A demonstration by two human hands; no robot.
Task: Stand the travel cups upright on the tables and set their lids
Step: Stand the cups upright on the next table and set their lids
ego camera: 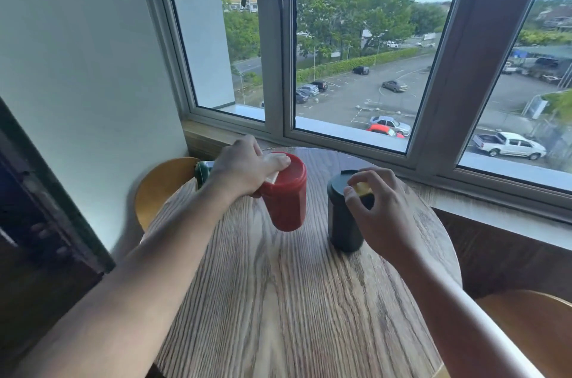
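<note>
Your left hand (244, 167) was clenched around the top of the red plastic travel cup (286, 198), thumb lying across its red lid (291, 167), with something white pinched between palm and cup; what it was could not be told. The cup tilted, its base toward you, at or just above the round wood-grain table (278, 300); whether it touched could not be told. Just right of that grip stood the dark green travel cup (346, 222), upright on the table, its dark lid (340, 185) on. Your right hand (380, 210) curled over that lid's right side, thumb and forefinger pinching a small yellow piece (362, 189) at the rim. The two cups were near each other but apart. Behind your left wrist, a small green object (202, 171) lay on a tan wooden chair seat (164, 185), mostly hidden. Beyond both hands ran the window sill (340, 129), close to the table's far edge
</note>
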